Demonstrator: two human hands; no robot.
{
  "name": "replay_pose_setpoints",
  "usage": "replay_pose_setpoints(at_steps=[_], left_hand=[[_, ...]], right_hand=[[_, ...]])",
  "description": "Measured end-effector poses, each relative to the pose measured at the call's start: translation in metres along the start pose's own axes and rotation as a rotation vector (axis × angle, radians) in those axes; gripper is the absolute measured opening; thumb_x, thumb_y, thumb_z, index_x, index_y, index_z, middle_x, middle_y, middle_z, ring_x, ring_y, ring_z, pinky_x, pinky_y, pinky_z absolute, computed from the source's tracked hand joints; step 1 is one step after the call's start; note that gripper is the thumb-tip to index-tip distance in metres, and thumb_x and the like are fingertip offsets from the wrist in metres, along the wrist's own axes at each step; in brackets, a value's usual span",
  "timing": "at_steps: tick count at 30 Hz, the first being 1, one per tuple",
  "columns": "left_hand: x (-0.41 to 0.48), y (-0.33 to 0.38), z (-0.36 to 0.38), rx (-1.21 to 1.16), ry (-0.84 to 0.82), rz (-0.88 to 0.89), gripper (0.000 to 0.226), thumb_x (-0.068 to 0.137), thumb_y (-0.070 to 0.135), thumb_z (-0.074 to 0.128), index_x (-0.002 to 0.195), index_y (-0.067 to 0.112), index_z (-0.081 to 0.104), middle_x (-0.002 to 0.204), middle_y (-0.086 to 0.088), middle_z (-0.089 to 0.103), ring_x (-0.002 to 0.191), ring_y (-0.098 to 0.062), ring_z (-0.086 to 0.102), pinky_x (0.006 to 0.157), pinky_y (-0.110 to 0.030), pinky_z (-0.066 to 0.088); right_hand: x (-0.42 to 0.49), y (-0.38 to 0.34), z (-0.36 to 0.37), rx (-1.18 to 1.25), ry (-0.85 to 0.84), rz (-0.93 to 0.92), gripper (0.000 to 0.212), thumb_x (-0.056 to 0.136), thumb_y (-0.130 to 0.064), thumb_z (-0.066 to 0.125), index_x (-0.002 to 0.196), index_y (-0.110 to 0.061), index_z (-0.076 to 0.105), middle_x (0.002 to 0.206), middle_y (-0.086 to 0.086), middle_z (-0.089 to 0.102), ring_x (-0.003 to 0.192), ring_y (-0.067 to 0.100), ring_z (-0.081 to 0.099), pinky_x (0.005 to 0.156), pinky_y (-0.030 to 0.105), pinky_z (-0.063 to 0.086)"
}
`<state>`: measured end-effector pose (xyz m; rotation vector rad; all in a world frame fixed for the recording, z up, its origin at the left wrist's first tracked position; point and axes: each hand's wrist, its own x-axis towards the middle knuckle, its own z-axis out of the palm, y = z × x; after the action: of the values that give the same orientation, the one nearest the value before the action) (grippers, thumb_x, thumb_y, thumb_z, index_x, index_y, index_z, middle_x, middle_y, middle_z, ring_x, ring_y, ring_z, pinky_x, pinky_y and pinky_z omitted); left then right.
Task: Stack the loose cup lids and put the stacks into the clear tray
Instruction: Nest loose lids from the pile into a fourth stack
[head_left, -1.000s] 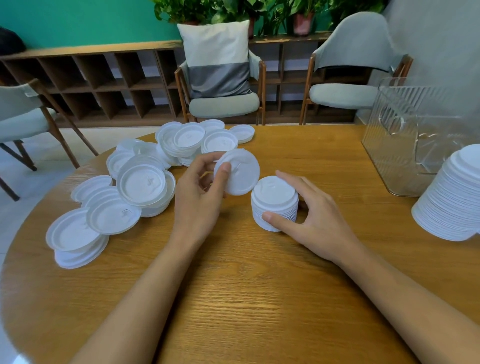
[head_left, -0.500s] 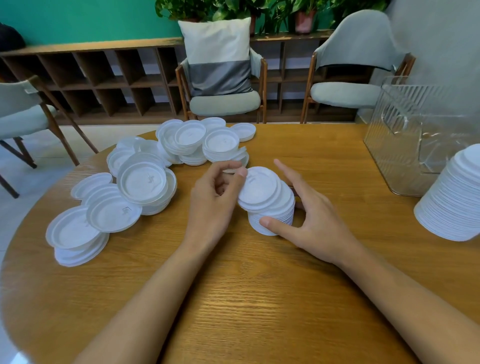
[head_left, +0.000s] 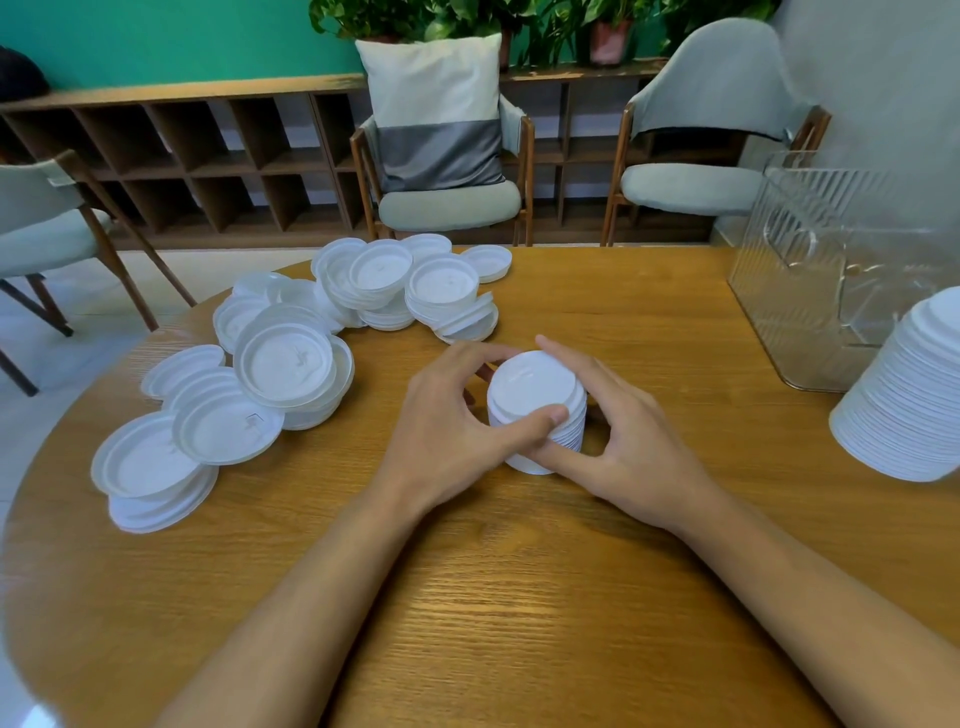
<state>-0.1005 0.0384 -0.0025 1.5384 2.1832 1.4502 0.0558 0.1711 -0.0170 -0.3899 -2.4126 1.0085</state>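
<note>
A person sits at a round wooden desk (head_left: 519, 597), seen from above through a head camera. At the centre of the frame both hands cup a short stack (head_left: 535, 400) of white cup lids standing on the desk. The left hand (head_left: 447, 426) wraps it from the left with the thumb across the near rim, and the right hand (head_left: 628, 441) wraps it from the right; the fingers (head_left: 566, 358) of both curl around its sides, gripping it. Loose lids (head_left: 291, 364) lie in overlapping heaps across the left and upper centre of the frame, many with the hollow side up. The clear tray (head_left: 810, 270), ribbed and see-through, stands at the upper right, well apart from the hands, and a tall stack (head_left: 914, 410) of lids sits just in front of it at the right edge. The lids look thin, light and slightly flexible, with a slick finish, so a stack would likely shear sideways if tilted. Holding it by the sides, low down, with 2 hands and keeping it upright seems the safest grasp
</note>
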Motion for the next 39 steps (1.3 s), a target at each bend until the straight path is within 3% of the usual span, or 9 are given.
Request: replay_pose_setpoints(at_steps=[4, 10, 12, 20, 23, 25, 28, 32, 39], left_hand=[[0.001, -0.001, 0.0, -0.029, -0.02, -0.008, 0.058, 0.074, 0.059, 0.084, 0.125, 0.035, 0.07, 0.119, 0.021, 0.069, 0.113, -0.007, 0.063, 0.086, -0.026, 0.052], [-0.002, -0.002, 0.007, -0.092, -0.046, -0.041, 0.056, 0.075, 0.052, 0.083, 0.126, 0.036, 0.067, 0.122, 0.02, 0.065, 0.118, -0.002, 0.059, 0.085, -0.012, 0.046], [-0.003, -0.001, 0.01, -0.136, -0.056, -0.06, 0.054, 0.077, 0.049, 0.082, 0.127, 0.036, 0.066, 0.124, 0.019, 0.065, 0.119, -0.001, 0.059, 0.089, -0.017, 0.049], [0.0, -0.007, 0.01, -0.177, -0.111, -0.096, 0.059, 0.077, 0.051, 0.086, 0.129, 0.037, 0.064, 0.128, 0.018, 0.066, 0.123, -0.002, 0.059, 0.1, -0.034, 0.053], [0.003, -0.011, 0.004, -0.163, -0.09, -0.066, 0.058, 0.082, 0.059, 0.078, 0.133, 0.036, 0.065, 0.127, 0.019, 0.068, 0.122, -0.003, 0.061, 0.095, -0.024, 0.052], [0.008, -0.016, 0.0, -0.165, 0.028, -0.052, 0.049, 0.093, 0.059, 0.062, 0.13, 0.028, 0.069, 0.123, 0.015, 0.07, 0.117, -0.003, 0.063, 0.089, -0.014, 0.048], [0.019, -0.036, -0.002, 0.025, 0.22, 0.011, 0.026, 0.1, 0.032, 0.067, 0.123, 0.021, 0.071, 0.12, 0.01, 0.068, 0.114, -0.005, 0.062, 0.09, -0.02, 0.049], [0.03, -0.054, -0.002, 0.237, 0.287, 0.056, 0.037, 0.093, 0.007, 0.071, 0.128, 0.016, 0.066, 0.128, 0.003, 0.063, 0.12, -0.012, 0.059, 0.102, -0.028, 0.047], [0.055, -0.06, 0.002, 0.422, 0.279, 0.113, 0.036, 0.089, 0.018, 0.081, 0.123, 0.015, 0.068, 0.118, 0.0, 0.064, 0.11, -0.016, 0.059, 0.092, -0.033, 0.051]], right_hand=[[0.0, 0.0, -0.001, 0.019, -0.029, 0.017, 0.092, 0.08, -0.061, 0.077, 0.158, -0.049, 0.031, 0.15, -0.027, 0.046, 0.139, -0.006, 0.041, 0.11, 0.022, 0.04], [0.0, 0.001, -0.001, 0.067, -0.018, 0.036, 0.096, 0.075, -0.058, 0.081, 0.158, -0.045, 0.036, 0.147, -0.024, 0.05, 0.137, -0.006, 0.044, 0.114, 0.033, 0.045], [0.0, 0.002, -0.001, 0.088, -0.001, 0.037, 0.097, 0.073, -0.057, 0.083, 0.159, -0.041, 0.039, 0.145, -0.021, 0.054, 0.136, -0.005, 0.047, 0.113, 0.036, 0.048], [-0.001, 0.003, -0.001, 0.028, 0.0, 0.033, 0.101, 0.07, -0.06, 0.085, 0.158, -0.041, 0.039, 0.14, -0.023, 0.056, 0.132, -0.007, 0.048, 0.109, 0.03, 0.048], [0.0, 0.006, 0.0, -0.023, 0.03, 0.036, 0.098, 0.074, -0.057, 0.086, 0.158, -0.043, 0.039, 0.139, -0.02, 0.057, 0.131, -0.005, 0.049, 0.109, 0.032, 0.048], [0.001, 0.008, 0.001, -0.045, 0.076, 0.041, 0.096, 0.075, -0.054, 0.088, 0.158, -0.041, 0.04, 0.14, -0.021, 0.056, 0.132, -0.006, 0.048, 0.11, 0.034, 0.048], [0.001, 0.01, -0.001, -0.044, 0.1, 0.072, 0.097, 0.075, -0.055, 0.087, 0.158, -0.042, 0.038, 0.142, -0.024, 0.053, 0.134, -0.009, 0.044, 0.113, 0.034, 0.046], [0.003, 0.008, 0.0, -0.056, 0.092, 0.093, 0.098, 0.076, -0.056, 0.086, 0.158, -0.045, 0.035, 0.139, -0.026, 0.05, 0.13, -0.012, 0.042, 0.113, 0.031, 0.044], [0.003, 0.008, 0.0, -0.063, 0.084, 0.101, 0.096, 0.077, -0.056, 0.085, 0.158, -0.047, 0.034, 0.137, -0.028, 0.049, 0.127, -0.015, 0.041, 0.113, 0.032, 0.044]])
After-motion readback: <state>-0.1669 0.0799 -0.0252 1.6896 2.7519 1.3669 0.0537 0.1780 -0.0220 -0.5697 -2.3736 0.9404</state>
